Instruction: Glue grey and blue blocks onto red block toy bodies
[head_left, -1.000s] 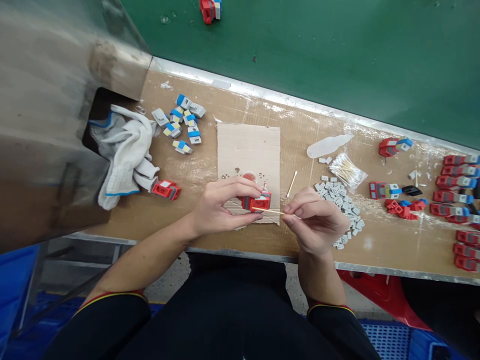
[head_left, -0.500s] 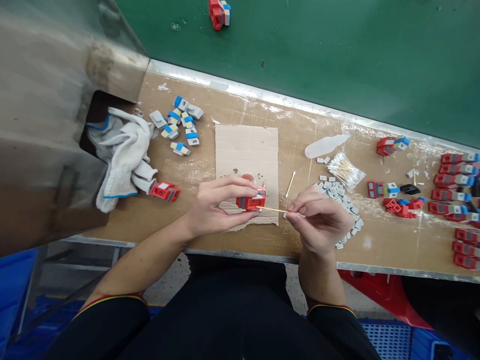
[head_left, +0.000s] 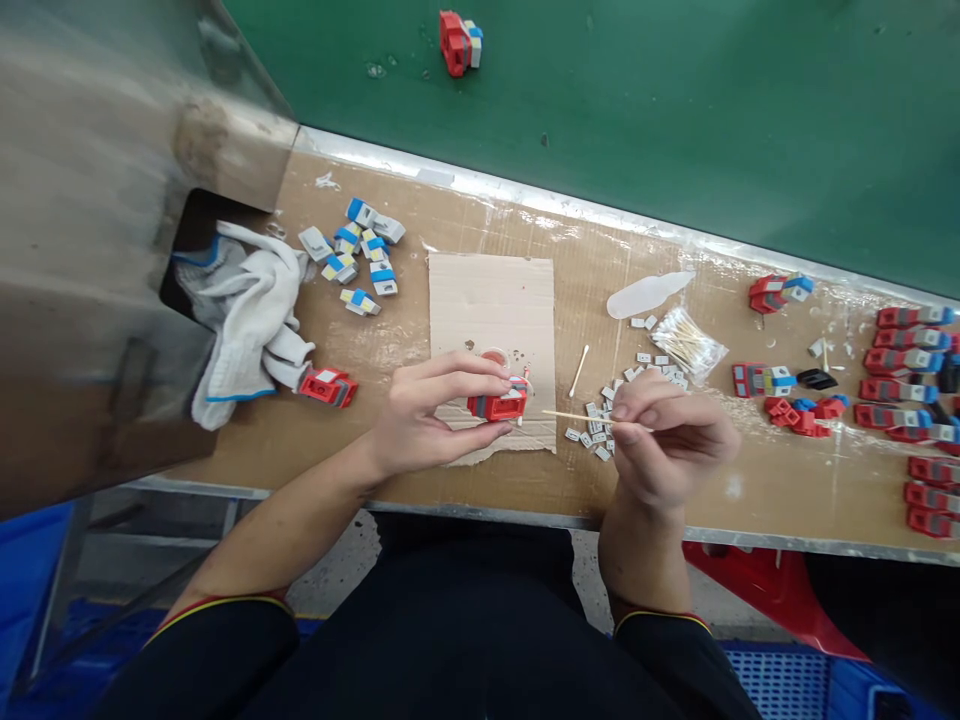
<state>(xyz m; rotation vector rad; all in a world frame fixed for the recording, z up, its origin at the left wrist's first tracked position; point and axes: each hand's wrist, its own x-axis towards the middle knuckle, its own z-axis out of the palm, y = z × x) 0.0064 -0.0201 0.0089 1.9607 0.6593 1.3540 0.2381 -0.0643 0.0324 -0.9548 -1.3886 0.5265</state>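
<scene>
My left hand (head_left: 427,420) pinches a small red and grey toy part (head_left: 496,404) between thumb and fingers, just above a cardboard sheet (head_left: 491,300). A small red cap (head_left: 495,356) sits on the cardboard behind the part. My right hand (head_left: 671,435) is closed on a thin wooden stick (head_left: 574,415) whose tip points left toward the part, a short gap away. The right hand hovers over a pile of several small grey pieces (head_left: 600,430) on the brown table.
White gloves (head_left: 244,315) and a red part (head_left: 328,386) lie at the left, blue and grey parts (head_left: 360,250) behind them. A bag of cotton swabs (head_left: 686,345), a loose swab (head_left: 580,368) and rows of red parts (head_left: 911,390) lie at the right. A green belt (head_left: 637,110) runs behind.
My right hand has drawn the stick to the right, away from the red part, and now sits over the grey pieces. The left hand keeps its hold.
</scene>
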